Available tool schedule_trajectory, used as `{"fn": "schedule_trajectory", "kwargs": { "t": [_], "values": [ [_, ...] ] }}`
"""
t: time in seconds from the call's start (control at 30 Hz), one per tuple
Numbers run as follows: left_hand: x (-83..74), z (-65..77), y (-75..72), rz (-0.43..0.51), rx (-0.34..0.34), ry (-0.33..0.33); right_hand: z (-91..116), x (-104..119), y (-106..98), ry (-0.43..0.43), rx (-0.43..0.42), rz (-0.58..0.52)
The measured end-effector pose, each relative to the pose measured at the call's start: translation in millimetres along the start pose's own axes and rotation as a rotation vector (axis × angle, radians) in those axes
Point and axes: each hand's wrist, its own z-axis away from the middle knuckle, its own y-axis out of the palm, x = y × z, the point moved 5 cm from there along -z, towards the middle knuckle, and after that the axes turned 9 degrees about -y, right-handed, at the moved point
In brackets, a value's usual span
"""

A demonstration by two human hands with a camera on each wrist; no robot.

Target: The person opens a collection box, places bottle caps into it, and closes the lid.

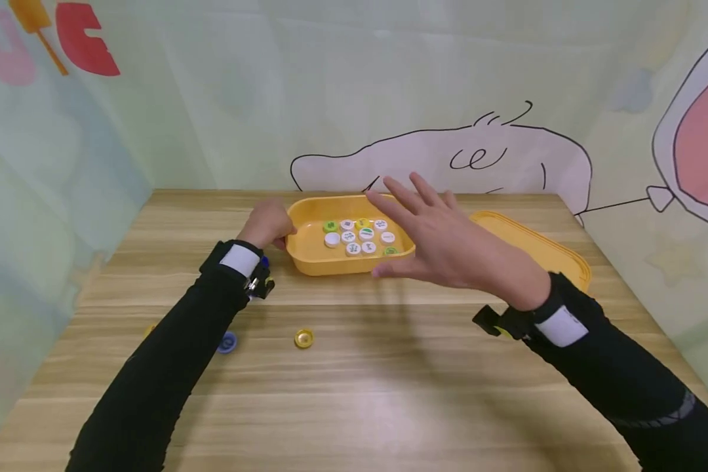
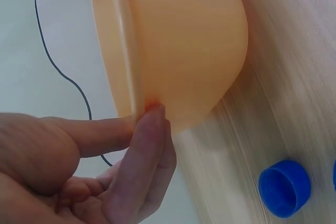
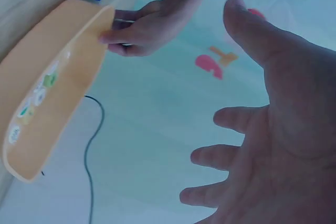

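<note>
My left hand (image 1: 269, 223) pinches the left rim of a yellow plastic tray (image 1: 330, 267), thumb inside and fingers outside, as the left wrist view shows. Inside the tray lie several bottle caps (image 1: 349, 236), mostly white with printed tops, some green and yellow. My right hand (image 1: 442, 239) hovers at the tray's right end with fingers spread and nothing in it, overlapping the tray's right side in the head view. A blue bottle cap (image 2: 284, 188) sits on the table just beside the tray's left end.
On the wooden table (image 1: 354, 393), a yellow cap (image 1: 303, 338) and a blue cap (image 1: 227, 342) lie in front of the tray. Another yellow cap peeks out by the left sleeve. A yellow lid (image 1: 537, 246) lies at the right. A printed curtain (image 1: 354, 85) hangs behind.
</note>
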Motion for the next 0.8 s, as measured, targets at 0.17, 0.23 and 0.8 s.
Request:
{"fn": "schedule_trajectory", "kwargs": {
  "t": [0.17, 0.23, 0.8],
  "values": [
    [4.9, -2.3, -4.4, 0.005, -0.003, -0.016, 26.1, 23.7, -5.4, -0.073, -0.040, 0.051],
    [6.1, -2.4, -6.2, 0.015, -0.002, -0.017, 34.8, 32.1, -3.3, -0.106, -0.052, 0.056],
    [4.6, -5.6, -9.4, 0.034, -0.018, -0.068, 51.2, 88.3, 62.2, -0.288, 0.108, 0.014]
  ]
}}
